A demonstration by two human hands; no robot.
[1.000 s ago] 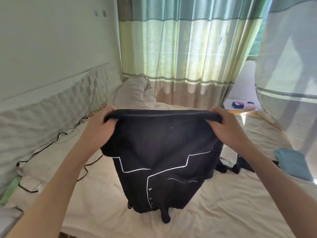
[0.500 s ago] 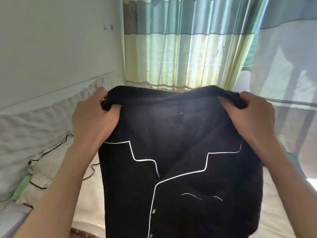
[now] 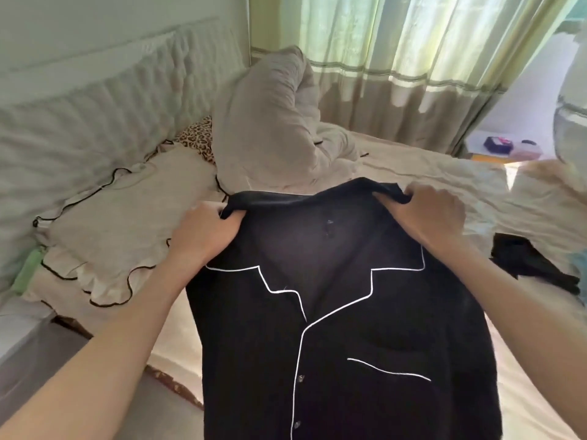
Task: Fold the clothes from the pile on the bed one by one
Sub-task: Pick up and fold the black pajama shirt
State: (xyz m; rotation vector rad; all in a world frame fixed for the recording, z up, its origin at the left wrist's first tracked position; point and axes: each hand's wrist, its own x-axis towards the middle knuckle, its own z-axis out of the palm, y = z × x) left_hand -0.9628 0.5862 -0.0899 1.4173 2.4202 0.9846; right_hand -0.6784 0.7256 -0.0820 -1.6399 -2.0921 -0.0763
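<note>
The bed, under a cream sheet, fills most of the view from 9 o'clock round to 3 o'clock. Behind it at 12 to 1 o'clock hangs a curtain banded in pale green and beige, and a padded white headboard runs along 10 o'clock. A grey duvet is bunched upright at 12 o'clock, with a scrap of leopard-print cloth just beside it.

The shirt, black with white piping along the collar, front edge and chest pocket, is held up in front of the person and over the bed, spreading from centre down to 6 o'clock, where it leaves the view. Its front faces the camera, buttons running down the placket.

A cream pillow with dark wavy trim lies at 9 o'clock against the headboard. A dark garment lies crumpled on the sheet at 3 o'clock, well apart from the shirt. A small table stands at 2 o'clock with a dark box on it.

The left hand grips the shirt at its shoulder edge at 10 o'clock from centre, fingers curled over bunched fabric. The right hand grips the opposite shoulder at 1 o'clock, fingers likewise closed round the cloth.
</note>
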